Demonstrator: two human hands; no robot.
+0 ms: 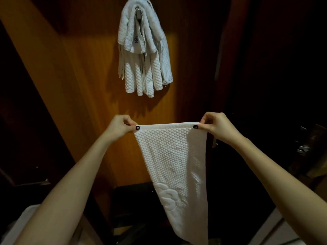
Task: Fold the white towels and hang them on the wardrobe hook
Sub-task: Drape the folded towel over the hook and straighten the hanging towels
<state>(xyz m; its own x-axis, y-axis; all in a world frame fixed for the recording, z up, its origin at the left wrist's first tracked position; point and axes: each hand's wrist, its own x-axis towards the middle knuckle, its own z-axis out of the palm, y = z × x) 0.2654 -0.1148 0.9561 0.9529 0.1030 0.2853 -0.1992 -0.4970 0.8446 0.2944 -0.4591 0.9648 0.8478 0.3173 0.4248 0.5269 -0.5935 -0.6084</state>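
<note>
A white waffle-textured towel (174,161) hangs in front of me, folded lengthwise, with a raised emblem near its lower part. My left hand (120,126) pinches its top left corner and my right hand (215,125) pinches its top right corner, holding the top edge taut and level. Above, on the wooden wardrobe panel (88,82), a metal hook (138,12) carries several folded white towels (143,50) draped over it; one shows a small blue logo. The hook is mostly covered by them.
Dark wardrobe doors stand at the left and right, with a metal handle (215,142) at the right. A dark shelf or box (134,204) lies below the panel. White fabric (21,225) shows at the bottom left, pale surfaces at the bottom right.
</note>
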